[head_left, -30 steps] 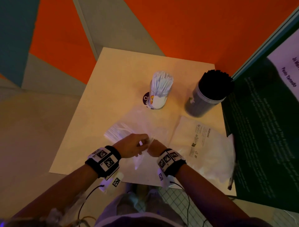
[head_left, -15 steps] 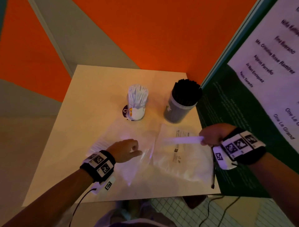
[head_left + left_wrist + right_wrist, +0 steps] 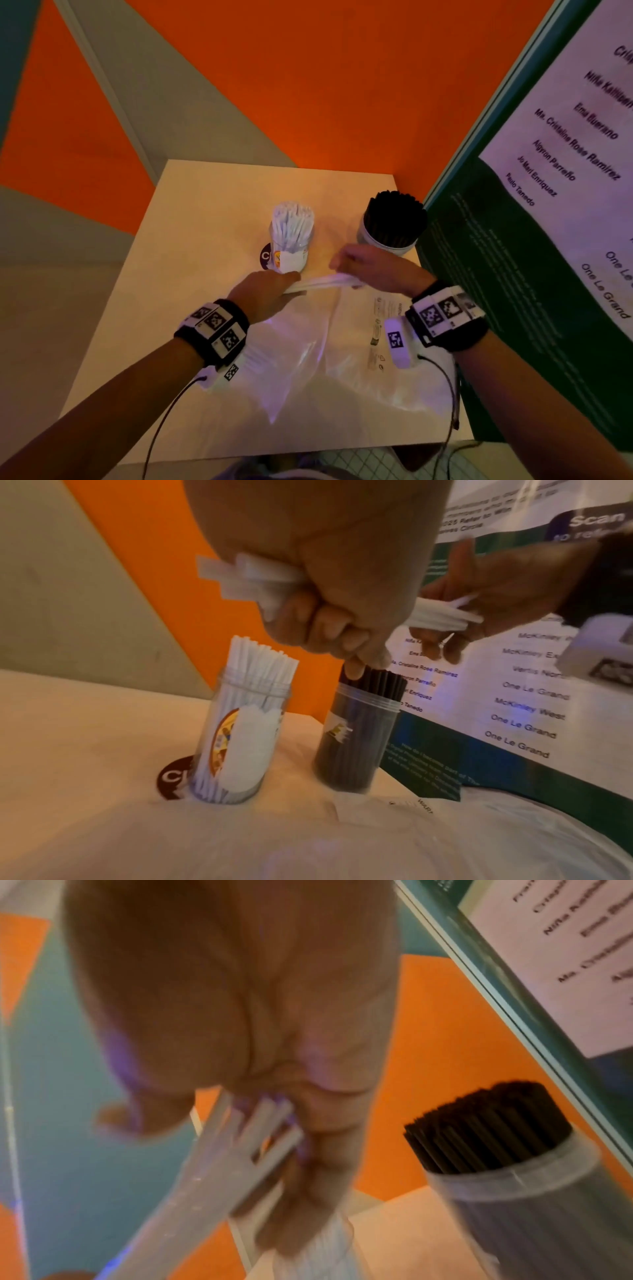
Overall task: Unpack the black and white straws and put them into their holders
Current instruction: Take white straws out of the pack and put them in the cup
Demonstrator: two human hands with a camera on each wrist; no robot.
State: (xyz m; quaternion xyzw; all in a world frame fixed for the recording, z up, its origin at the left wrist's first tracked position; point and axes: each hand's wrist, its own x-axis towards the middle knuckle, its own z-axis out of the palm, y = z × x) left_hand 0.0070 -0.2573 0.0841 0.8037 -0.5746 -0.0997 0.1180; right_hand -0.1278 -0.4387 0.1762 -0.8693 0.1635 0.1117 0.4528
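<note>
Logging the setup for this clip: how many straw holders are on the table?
2. The holder of white straws stands mid-table; the holder of black straws stands to its right, by the green board. None appears hidden.

Dim, warm light is tinting everything orange, with violet glare showing on the plastic bag point(image 3: 301, 370). Both wrist views are blurring, and the head view's edges are bending.

Two holders stand far on the table point(image 3: 191, 212): left jar point(image 3: 291, 253) holding straws, right jar point(image 3: 387, 240) holding straws, well apart. Near them, between the left hand point(image 3: 263, 294) and right hand point(image 3: 373, 270), a straw bundle point(image 3: 322, 283) above the bags point(image 3: 342, 359).
</note>
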